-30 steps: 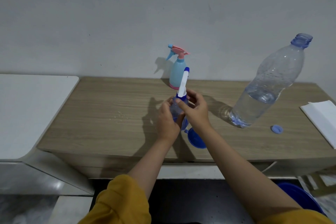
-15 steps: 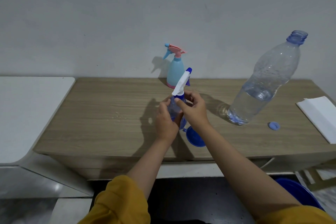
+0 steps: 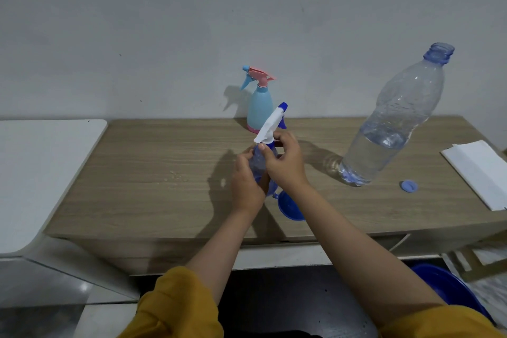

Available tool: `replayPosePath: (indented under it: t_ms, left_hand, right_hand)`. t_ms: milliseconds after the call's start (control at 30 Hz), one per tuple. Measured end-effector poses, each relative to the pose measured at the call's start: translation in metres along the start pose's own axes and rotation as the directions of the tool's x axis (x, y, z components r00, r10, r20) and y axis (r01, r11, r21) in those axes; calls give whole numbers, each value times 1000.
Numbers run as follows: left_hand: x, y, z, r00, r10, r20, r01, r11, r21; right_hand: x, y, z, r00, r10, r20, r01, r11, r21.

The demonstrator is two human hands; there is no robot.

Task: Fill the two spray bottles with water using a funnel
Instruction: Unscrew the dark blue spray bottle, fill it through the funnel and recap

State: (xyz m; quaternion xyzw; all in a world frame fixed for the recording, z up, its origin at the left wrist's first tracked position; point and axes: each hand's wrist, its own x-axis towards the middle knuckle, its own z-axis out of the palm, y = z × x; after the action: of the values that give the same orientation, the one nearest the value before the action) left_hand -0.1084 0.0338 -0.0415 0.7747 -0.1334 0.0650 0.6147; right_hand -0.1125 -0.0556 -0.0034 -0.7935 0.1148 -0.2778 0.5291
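Your left hand [image 3: 247, 181] wraps the clear blue spray bottle [image 3: 258, 163], upright on the counter [image 3: 164, 162]. Your right hand [image 3: 285, 164] pinches its collar under the white trigger head [image 3: 270, 125], which leans away and to the right. The funnel [image 3: 289, 207] lies just beside it, nearer you. The pastel spray bottle [image 3: 259, 107] stands behind, by the wall.
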Motion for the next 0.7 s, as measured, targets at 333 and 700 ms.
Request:
replayPosePath:
  t_ms: [333, 700]
  left_hand:
    - [-1, 7, -3, 998, -67, 6, 67, 986, -153]
    - [5, -15, -20, 987, -89, 131, 102, 990, -98]
  right_hand:
    - [-12, -3, 4, 985, 81, -151, -68, 994, 84]
    - [11, -4, 16, 993, 111, -29, -109, 992, 69]
